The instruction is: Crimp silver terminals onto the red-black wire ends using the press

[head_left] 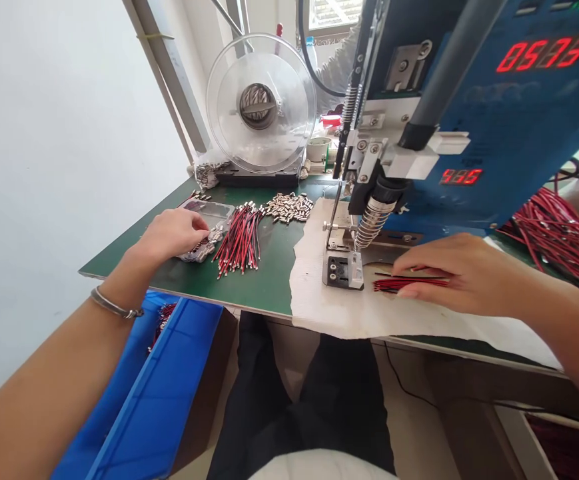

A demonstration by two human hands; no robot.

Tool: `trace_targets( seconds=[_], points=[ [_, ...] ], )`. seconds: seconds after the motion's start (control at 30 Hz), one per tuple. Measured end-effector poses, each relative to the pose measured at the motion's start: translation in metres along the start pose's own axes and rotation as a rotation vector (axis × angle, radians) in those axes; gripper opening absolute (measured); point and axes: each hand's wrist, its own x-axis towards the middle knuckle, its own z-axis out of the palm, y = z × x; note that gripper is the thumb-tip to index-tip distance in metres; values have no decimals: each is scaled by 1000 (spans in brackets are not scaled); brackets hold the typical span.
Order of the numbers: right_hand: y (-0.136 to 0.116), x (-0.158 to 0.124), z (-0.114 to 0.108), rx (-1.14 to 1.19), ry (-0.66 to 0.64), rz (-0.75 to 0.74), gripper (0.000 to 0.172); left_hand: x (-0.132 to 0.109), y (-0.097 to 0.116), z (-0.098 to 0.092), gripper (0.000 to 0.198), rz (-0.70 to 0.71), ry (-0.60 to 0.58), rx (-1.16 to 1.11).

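My left hand (176,232) reaches into a clear plastic box (214,211) at the left of the green table. Its fingers are curled together at small metal connectors (202,252) in the box; whatever is between the fingertips is hidden. On the paper sheet at the right, my right hand (456,275) is closed around a thin bundle of red and black wires (394,284), whose ends point left. Just left of those ends stands a small metal fixture (346,270), below the spring-wrapped tip (373,220) of a blue machine (514,113).
Red and black wires with tipped ends (239,241) lie beside the box, near a pile of metal connectors (289,207). A clear reel (264,147) stands behind. More red wires (564,227) lie far right. Blue bins (169,380) sit below the table's left edge.
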Motion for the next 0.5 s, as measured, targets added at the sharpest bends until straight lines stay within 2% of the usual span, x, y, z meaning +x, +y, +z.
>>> trace_targets(
  seconds=[0.1,0.23,0.37,0.43,0.5],
  points=[
    [-2,3,-1,29,-52,31,41,1,0,2,19,13,29,-19],
    [-6,5,-2,26,-36,87,38,4,-2,1,14,-18,137,-77],
    [-10,13,-13,32,-51,1,37,-14,4,-12,20,-70,294,-173],
    [-12,22,-21,23,-87,-11,36,-33,16,-17,25,-32,417,-361],
    [-12,33,-28,33,-128,-33,36,-56,34,-16,28,106,510,-682]
  ],
)
